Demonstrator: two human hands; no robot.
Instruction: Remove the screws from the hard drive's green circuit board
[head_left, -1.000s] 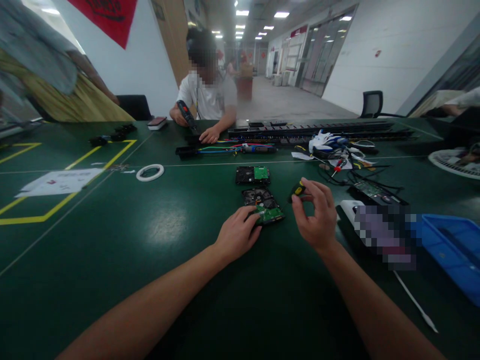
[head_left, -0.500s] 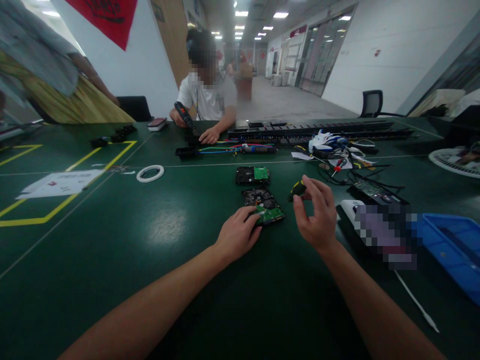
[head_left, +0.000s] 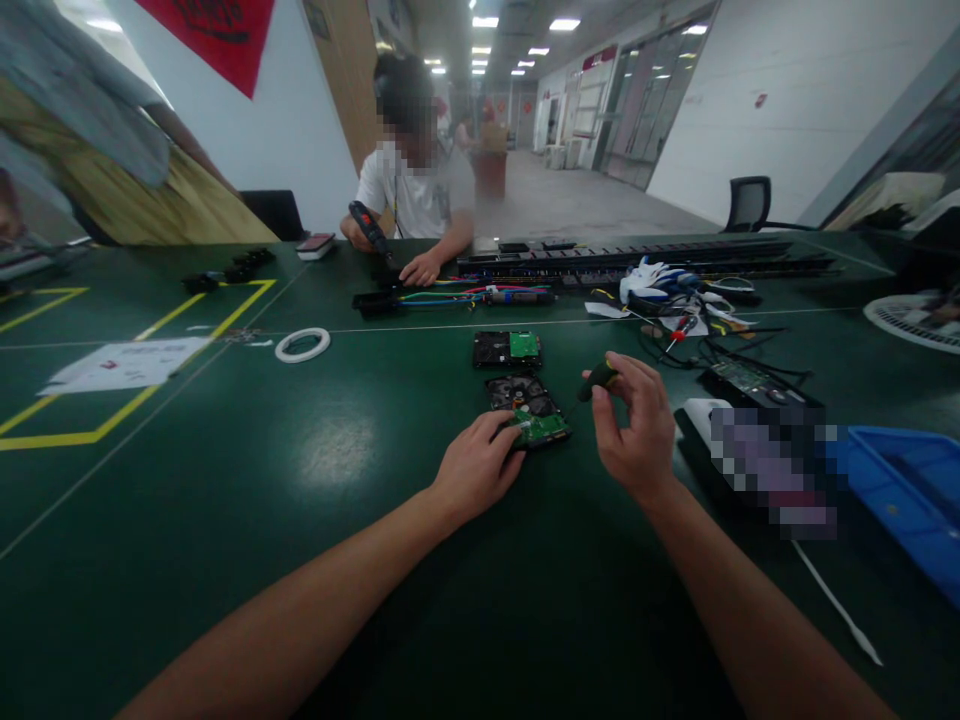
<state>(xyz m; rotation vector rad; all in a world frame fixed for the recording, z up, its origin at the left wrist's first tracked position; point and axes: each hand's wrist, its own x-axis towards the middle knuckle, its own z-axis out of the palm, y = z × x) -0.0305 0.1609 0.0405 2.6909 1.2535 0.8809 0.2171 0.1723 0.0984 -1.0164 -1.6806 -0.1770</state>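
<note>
Fingers of my left hand [head_left: 480, 462] are closed on the near-left edge of a hard drive [head_left: 546, 428], whose green circuit board faces up, and keep it against the table. Between the thumb and fingers of my right hand [head_left: 637, 425] is the dark green and yellow handle of a screwdriver [head_left: 598, 381]. Its thin shaft slants down-left to the right side of the drive; whether the tip touches a screw is too small to tell. Just beyond lies a second hard drive [head_left: 507, 348], also with a green board.
Across the green table [head_left: 247, 560] a person [head_left: 416, 190] works with a power screwdriver [head_left: 369, 228]. Long black rails [head_left: 637, 262], gloves [head_left: 651, 280] and cables lie at the back right. A blue tray [head_left: 911, 480] stands right; a white ring [head_left: 302, 345] lies left.
The screwdriver handle has turned a little in my right fingers, showing less yellow. My left hand and the hard drive stay in place.
</note>
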